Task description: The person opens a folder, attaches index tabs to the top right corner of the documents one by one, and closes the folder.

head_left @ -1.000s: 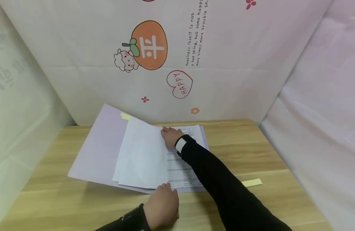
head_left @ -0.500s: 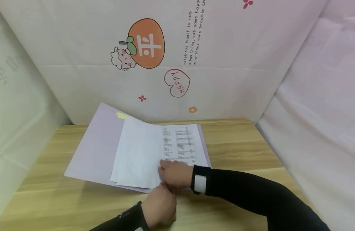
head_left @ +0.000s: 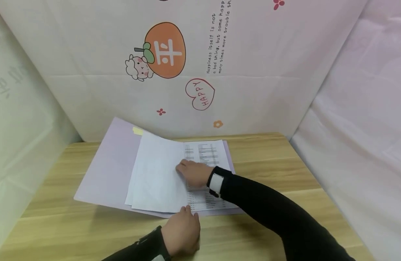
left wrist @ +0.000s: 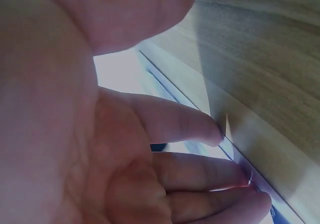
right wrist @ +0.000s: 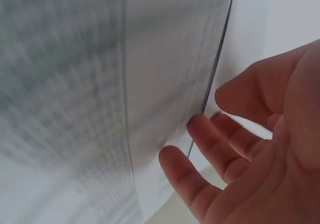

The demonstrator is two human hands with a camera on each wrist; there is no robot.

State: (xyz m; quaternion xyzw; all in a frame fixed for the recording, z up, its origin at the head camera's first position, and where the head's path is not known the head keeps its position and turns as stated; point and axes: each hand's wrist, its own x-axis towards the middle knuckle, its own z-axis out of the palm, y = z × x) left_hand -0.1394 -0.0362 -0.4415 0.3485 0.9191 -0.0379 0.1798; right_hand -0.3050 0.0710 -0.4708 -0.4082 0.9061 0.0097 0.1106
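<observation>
A lavender folder (head_left: 102, 170) lies spread open on the table. Inside it are a printed sheet (head_left: 208, 150) on the right and blank white sheets (head_left: 154, 174) turned to the left. My right hand (head_left: 195, 174) presses its fingertips along the fold between the pages, about midway up. In the right wrist view its fingers (right wrist: 177, 171) touch the paper, thumb apart. My left hand (head_left: 182, 231) rests at the folder's near edge by the fold. The left wrist view shows its fingers (left wrist: 175, 121) stretched out with the tips at that edge, thumb spread away.
A yellow paper tab (head_left: 137, 131) sticks out at the top of the left cover. The wooden table (head_left: 269, 159) ends at a white printed cloth (head_left: 252, 101) behind the folder. White cloth also hangs at both sides.
My right hand has moved from the top of the fold down to the left hand, then back up to the middle. The left hand has stayed at the near edge.
</observation>
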